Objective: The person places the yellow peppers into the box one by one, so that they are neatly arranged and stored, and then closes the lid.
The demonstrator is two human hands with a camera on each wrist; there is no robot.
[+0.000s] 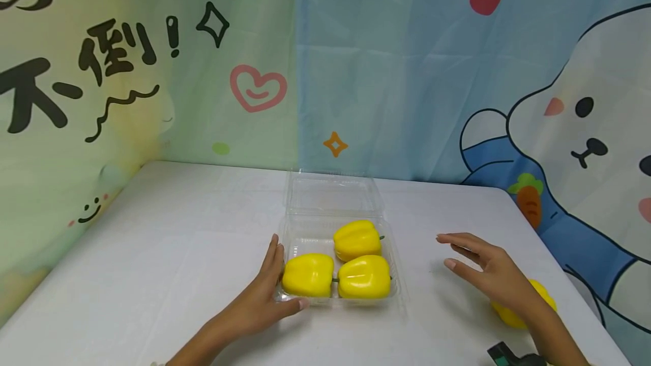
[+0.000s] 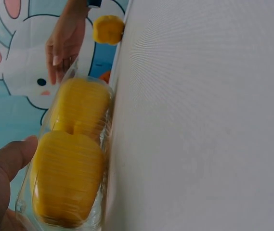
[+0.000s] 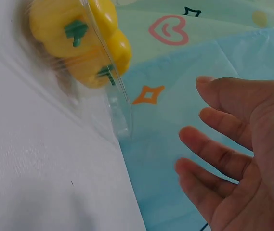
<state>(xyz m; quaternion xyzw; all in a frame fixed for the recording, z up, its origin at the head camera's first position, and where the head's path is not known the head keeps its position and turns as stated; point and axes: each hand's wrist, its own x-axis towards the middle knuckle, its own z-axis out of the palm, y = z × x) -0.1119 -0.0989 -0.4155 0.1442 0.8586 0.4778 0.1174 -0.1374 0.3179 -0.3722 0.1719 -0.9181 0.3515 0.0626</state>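
A clear plastic clamshell box (image 1: 310, 244) lies on the table with its lid (image 1: 333, 194) folded back. Inside are three yellow bell peppers: a front left one (image 1: 307, 275), a front right one (image 1: 364, 277) and a back right one (image 1: 357, 240). My left hand (image 1: 264, 292) rests against the box's left side, fingers straight along the wall and thumb at the front rim. To the right of the box, my right hand (image 1: 488, 267) hovers with fingers spread and nothing in it. Another yellow bell pepper (image 1: 545, 293) sits partly hidden behind my right forearm.
A white-covered table (image 1: 178, 253) carries everything. Behind it and along both sides hangs a printed cloth backdrop (image 1: 396, 89) with hearts, lettering and a cartoon rabbit. A dark strap (image 1: 513, 356) sits at my right wrist.
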